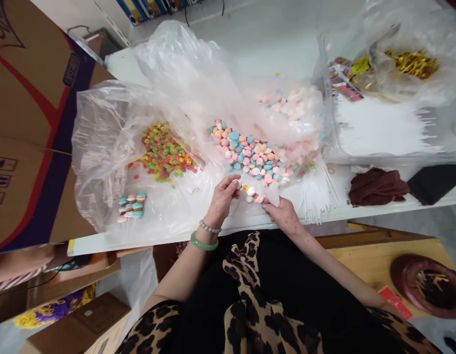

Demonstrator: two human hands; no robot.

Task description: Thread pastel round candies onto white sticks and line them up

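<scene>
My left hand (225, 196) is closed in a pinch, with a small pale candy (235, 182) at its fingertips. My right hand (285, 214) grips the end of a row of candies (254, 195), where white and pink rounds alternate with orange-yellow rings. Whether a stick runs through the row I cannot tell. Just beyond both hands lies a heap of pink, blue, white and orange candy rounds (250, 153) in a clear plastic bag (213, 98). Further left is a heap of gummy rings (163, 152). Several finished-looking candy rows (132, 207) lie side by side at the front left.
White sticks (316, 199) fan out right of my right hand. A clear bin (333, 157) holds more white sticks and gold shred (415, 64). A dark red cloth (379, 186) lies near the edge. A large cardboard box (32, 123) stands on the left.
</scene>
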